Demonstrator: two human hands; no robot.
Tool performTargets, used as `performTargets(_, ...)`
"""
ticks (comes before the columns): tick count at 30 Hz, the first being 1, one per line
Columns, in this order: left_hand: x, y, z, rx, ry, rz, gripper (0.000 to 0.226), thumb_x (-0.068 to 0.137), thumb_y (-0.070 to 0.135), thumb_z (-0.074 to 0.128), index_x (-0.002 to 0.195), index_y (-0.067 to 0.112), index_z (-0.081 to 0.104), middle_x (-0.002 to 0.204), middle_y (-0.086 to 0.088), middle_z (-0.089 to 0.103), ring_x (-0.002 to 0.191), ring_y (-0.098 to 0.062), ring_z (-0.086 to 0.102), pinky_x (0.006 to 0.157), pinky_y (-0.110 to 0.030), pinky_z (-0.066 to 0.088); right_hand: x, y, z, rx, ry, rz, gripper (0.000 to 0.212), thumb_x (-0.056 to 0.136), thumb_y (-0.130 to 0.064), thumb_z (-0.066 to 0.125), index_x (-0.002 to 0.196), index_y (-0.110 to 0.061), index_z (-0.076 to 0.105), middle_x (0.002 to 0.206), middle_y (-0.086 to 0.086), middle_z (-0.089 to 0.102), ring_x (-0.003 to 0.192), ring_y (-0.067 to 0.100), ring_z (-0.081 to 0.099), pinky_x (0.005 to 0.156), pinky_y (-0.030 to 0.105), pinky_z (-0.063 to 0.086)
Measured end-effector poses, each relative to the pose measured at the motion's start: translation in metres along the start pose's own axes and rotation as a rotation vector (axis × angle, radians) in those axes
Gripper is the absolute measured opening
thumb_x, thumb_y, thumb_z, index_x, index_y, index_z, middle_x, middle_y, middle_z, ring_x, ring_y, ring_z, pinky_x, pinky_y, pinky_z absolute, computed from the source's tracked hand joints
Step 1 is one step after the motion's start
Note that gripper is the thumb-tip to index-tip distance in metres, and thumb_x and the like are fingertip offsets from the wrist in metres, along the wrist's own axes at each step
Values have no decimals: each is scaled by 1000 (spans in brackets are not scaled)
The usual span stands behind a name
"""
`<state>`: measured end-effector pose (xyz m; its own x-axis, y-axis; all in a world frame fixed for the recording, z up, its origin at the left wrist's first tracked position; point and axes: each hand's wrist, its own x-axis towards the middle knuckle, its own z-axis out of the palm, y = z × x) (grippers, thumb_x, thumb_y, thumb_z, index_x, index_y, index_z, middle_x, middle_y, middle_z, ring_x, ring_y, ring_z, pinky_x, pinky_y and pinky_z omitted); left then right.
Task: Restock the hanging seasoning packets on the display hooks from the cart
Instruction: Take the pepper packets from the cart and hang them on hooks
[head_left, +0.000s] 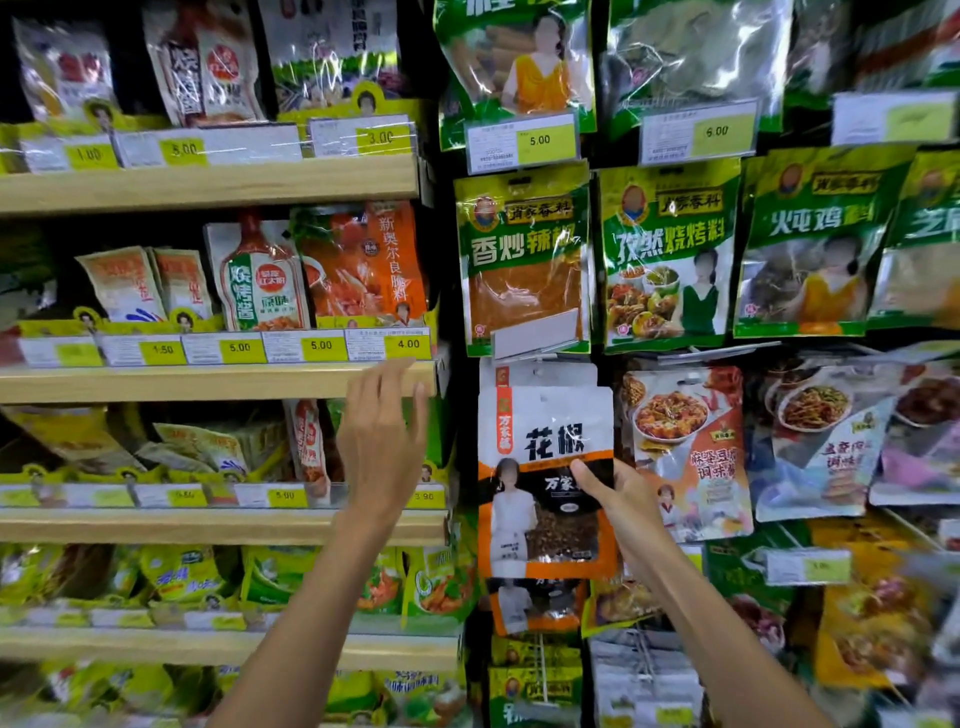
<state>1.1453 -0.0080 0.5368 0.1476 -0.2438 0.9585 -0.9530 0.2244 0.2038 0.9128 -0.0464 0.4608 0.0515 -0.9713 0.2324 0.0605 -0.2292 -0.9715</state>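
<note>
A white and orange peppercorn packet (545, 467) hangs in front of the display, with more of the same kind behind and below it. My right hand (618, 504) pinches its right edge, thumb across the front. My left hand (382, 441) is raised to the left of the packet, fingers straight and spread, holding nothing. Just above the packet a flipped-up price tag holder (535, 332) marks the hook's tip; the hook itself is hidden. The cart is out of view.
Green seasoning packets (522, 260) hang in rows above and to the right. Orange sauce packets (685, 447) hang right of the peppercorn packet. Wooden shelves (208, 382) with sachets and yellow price tags fill the left side.
</note>
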Motion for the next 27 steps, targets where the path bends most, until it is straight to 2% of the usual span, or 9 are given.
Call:
performTargets(2, 10, -16, 12, 141, -9, 116, 25, 94, 12, 55, 115, 0, 62, 112, -19, 63, 104, -34, 58, 91, -41, 46, 9, -5, 0, -14, 10, 2, 25, 85, -34, 66, 94, -12, 68, 93, 4, 73, 95, 20, 68, 88, 37, 53)
performTargets(6, 11, -38, 29, 240, -98, 185, 28, 98, 16, 46, 116, 2, 61, 120, -21, 59, 110, -38, 55, 95, -46, 41, 26, -15, 5, -50, 28, -2, 20, 89, -29, 64, 98, -11, 69, 99, 5, 72, 98, 19, 66, 94, 43, 51)
performTargets(10, 7, -46, 35, 235, -100, 223, 30, 99, 17, 39, 114, 2, 61, 118, -21, 59, 110, -37, 55, 97, -45, 39, 37, -16, 9, -54, 75, 37, 22, 90, -24, 63, 98, -4, 68, 100, 12, 71, 97, 24, 66, 94, 45, 51)
performTargets(15, 4, -54, 38, 197, -62, 268, 27, 98, 16, 44, 115, 1, 58, 114, -20, 59, 111, -30, 48, 98, -42, 38, 46, -13, 16, -29, 126, 78, 9, 90, -20, 65, 85, -14, 68, 92, 3, 71, 92, 18, 66, 84, 34, 51)
performTargets(19, 3, -60, 39, 177, -53, 307, 26, 96, 14, 49, 118, 1, 53, 115, -20, 59, 112, -29, 46, 101, -42, 37, 61, -10, 22, -86, 195, 89, 11, 89, -19, 66, 82, -11, 67, 93, 8, 70, 94, 24, 65, 90, 42, 51)
performTargets(22, 3, -63, 38, 170, -37, 336, 26, 94, 13, 53, 118, 3, 49, 115, -19, 58, 110, -28, 47, 99, -40, 37, 74, -6, 27, -170, 271, 80, 14, 88, -23, 67, 82, -10, 66, 92, 10, 70, 94, 28, 65, 88, 44, 52)
performTargets(25, 4, -62, 37, 161, -45, 339, 26, 94, 13, 53, 118, 4, 49, 115, -18, 58, 110, -27, 46, 98, -39, 37, 84, -3, 32, -249, 351, 67, 21, 87, -28, 68, 86, -8, 66, 94, 13, 69, 96, 31, 63, 77, 34, 47)
performTargets(27, 4, -61, 36, 156, -59, 333, 25, 95, 13, 52, 118, 4, 49, 115, -18, 57, 110, -27, 46, 98, -39, 36, 88, -3, 35, -275, 386, 64, 28, 88, -29, 67, 96, -3, 66, 102, 16, 68, 102, 32, 62, 83, 37, 48)
